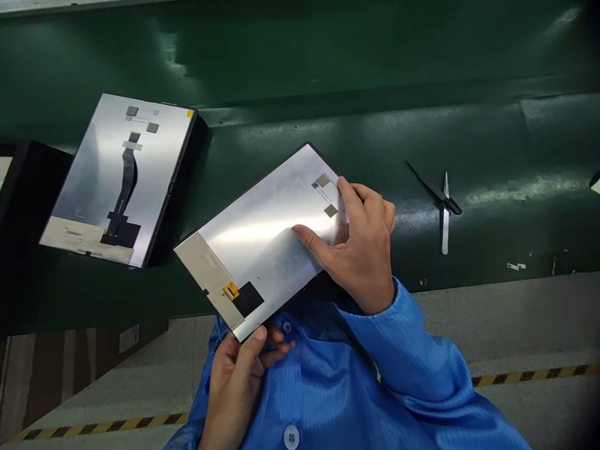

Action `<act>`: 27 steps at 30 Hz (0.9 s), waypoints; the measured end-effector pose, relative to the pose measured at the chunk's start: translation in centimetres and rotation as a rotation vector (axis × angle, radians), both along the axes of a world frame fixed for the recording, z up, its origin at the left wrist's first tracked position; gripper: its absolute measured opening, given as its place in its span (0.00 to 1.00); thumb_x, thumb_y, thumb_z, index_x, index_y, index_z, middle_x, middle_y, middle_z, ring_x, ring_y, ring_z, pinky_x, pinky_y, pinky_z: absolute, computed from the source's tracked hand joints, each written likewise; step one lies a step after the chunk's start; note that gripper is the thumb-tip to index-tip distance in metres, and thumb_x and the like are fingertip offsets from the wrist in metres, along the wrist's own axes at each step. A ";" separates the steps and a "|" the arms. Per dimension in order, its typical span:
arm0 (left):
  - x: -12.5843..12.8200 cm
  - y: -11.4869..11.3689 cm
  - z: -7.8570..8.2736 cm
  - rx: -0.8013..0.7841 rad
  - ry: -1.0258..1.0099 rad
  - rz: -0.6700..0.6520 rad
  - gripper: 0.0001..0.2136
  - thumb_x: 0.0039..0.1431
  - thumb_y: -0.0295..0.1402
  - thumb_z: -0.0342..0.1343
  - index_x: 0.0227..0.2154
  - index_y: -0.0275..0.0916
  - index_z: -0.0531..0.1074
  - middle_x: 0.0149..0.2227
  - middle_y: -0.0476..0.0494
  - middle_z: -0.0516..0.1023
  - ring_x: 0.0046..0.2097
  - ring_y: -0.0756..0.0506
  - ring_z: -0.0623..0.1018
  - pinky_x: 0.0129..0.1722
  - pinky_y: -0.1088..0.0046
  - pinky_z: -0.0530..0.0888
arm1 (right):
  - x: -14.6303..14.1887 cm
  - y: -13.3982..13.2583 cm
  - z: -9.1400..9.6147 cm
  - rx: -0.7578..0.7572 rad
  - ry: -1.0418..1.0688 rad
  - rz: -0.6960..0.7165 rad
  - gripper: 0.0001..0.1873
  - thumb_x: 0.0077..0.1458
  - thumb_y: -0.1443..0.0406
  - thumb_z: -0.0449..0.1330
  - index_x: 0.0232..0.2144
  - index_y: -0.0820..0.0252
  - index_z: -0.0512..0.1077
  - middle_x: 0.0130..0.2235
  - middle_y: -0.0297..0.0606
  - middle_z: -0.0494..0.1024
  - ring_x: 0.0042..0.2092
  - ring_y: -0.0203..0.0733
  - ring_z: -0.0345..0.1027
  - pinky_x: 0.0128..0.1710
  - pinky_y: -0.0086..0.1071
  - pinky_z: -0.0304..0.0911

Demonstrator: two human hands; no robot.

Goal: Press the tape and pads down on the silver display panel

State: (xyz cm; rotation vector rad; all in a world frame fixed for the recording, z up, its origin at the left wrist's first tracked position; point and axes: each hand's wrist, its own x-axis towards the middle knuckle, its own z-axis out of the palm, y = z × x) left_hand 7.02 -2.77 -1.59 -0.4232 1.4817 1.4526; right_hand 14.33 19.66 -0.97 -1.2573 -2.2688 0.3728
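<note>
A: What lies under the hands?

B: A green tabletop (375, 144), glossy and a little rumpled, with pale glare beyond the right hand (363, 244) and out to its right.

A: And the panel (248, 237)?

B: Between the hands, slanted, silvery back up. The right hand is clamped on its far end, thumb across the back; the left hand (241, 369) pinches its near corner. I can't tell whether it touches the tabletop.

A: Anything to the right hand's right?

B: Black tweezers (424, 180) crossing silver tweezers (445, 240), then, nearer the edge, small white scraps (515, 267).

A: And on the left hand's side?

B: Beyond it and further left, a second panel (105, 162) tops a thick black block (175, 187), a dark strip down its back. Past that stands a black case (32, 194).

A: What of the room?

B: Below the tabletop, grey floor (506, 337) with yellow-and-black tape (529, 377) passing either side of the blue coat (328, 387). Left of the left hand sits a brown carton (51, 369).
</note>
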 end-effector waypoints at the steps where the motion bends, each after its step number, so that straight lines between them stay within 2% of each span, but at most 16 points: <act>1: 0.0 0.0 0.0 -0.005 -0.003 0.010 0.20 0.47 0.44 0.75 0.37 0.37 0.78 0.29 0.45 0.80 0.33 0.43 0.80 0.44 0.51 0.84 | 0.0 0.0 0.0 0.001 -0.002 -0.001 0.47 0.55 0.38 0.65 0.65 0.62 0.66 0.60 0.50 0.71 0.60 0.56 0.63 0.61 0.51 0.60; 7: 0.1 0.6 0.5 -0.006 -0.007 -0.011 0.19 0.46 0.44 0.75 0.30 0.36 0.76 0.28 0.46 0.78 0.31 0.45 0.79 0.41 0.54 0.84 | -0.2 -0.1 0.1 0.013 -0.014 -0.020 0.49 0.53 0.38 0.66 0.65 0.64 0.68 0.60 0.50 0.71 0.60 0.57 0.63 0.61 0.49 0.60; 14: -0.1 1.6 1.3 -0.007 -0.015 -0.069 0.18 0.48 0.45 0.73 0.31 0.37 0.75 0.27 0.48 0.75 0.30 0.46 0.76 0.38 0.57 0.84 | -0.1 -0.1 0.2 -0.016 -0.003 -0.011 0.48 0.54 0.38 0.65 0.66 0.62 0.67 0.60 0.51 0.71 0.61 0.57 0.62 0.60 0.51 0.60; 20: -0.1 1.9 1.2 -0.082 0.011 -0.106 0.21 0.42 0.45 0.77 0.32 0.36 0.77 0.27 0.50 0.75 0.29 0.48 0.76 0.38 0.56 0.85 | 0.0 -0.1 0.1 0.000 0.001 -0.009 0.46 0.55 0.38 0.65 0.65 0.59 0.67 0.60 0.50 0.71 0.60 0.57 0.63 0.60 0.51 0.60; 23: -0.3 1.2 0.7 -0.121 0.035 -0.203 0.24 0.39 0.44 0.78 0.36 0.36 0.78 0.30 0.48 0.77 0.31 0.46 0.78 0.39 0.57 0.85 | 0.0 0.0 0.0 0.001 0.000 -0.002 0.46 0.55 0.38 0.64 0.66 0.59 0.66 0.60 0.50 0.71 0.60 0.57 0.63 0.60 0.51 0.60; 27: -0.8 -0.4 0.1 -0.123 0.050 -0.368 0.28 0.45 0.51 0.75 0.42 0.33 0.80 0.32 0.42 0.81 0.33 0.44 0.81 0.38 0.61 0.85 | 0.0 0.0 0.0 0.006 -0.023 -0.003 0.47 0.56 0.38 0.64 0.66 0.62 0.66 0.60 0.51 0.71 0.60 0.56 0.62 0.60 0.50 0.60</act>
